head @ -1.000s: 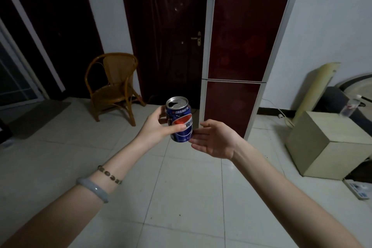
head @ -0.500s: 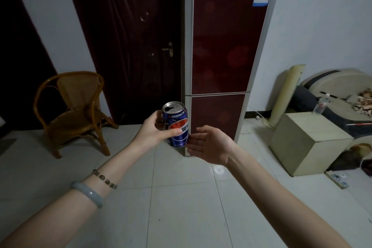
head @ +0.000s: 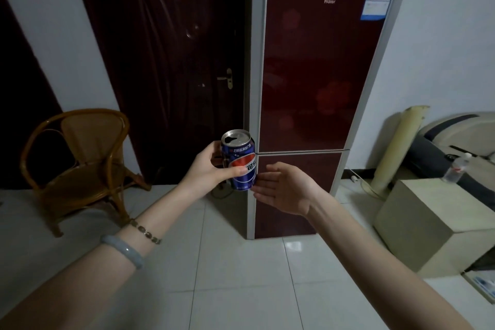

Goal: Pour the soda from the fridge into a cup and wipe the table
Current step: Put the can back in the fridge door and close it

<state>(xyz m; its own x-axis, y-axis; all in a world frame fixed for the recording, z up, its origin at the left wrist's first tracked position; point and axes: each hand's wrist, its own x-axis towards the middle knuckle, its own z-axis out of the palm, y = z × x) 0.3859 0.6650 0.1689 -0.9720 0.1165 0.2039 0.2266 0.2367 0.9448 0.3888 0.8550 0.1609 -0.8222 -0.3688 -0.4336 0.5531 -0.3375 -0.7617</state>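
My left hand [head: 207,169] grips the soda can [head: 240,159]; my right hand [head: 284,190] waits open beside it.
The opened can stands upright before the closed fridge [head: 316,75], my straight right fingers near its base.

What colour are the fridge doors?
Dark glossy red with a silver-grey frame; the fridge shows plainly in the head view.

Opened blue soda can [head: 241,162] held upright before closed dark-red fridge [head: 316,75].
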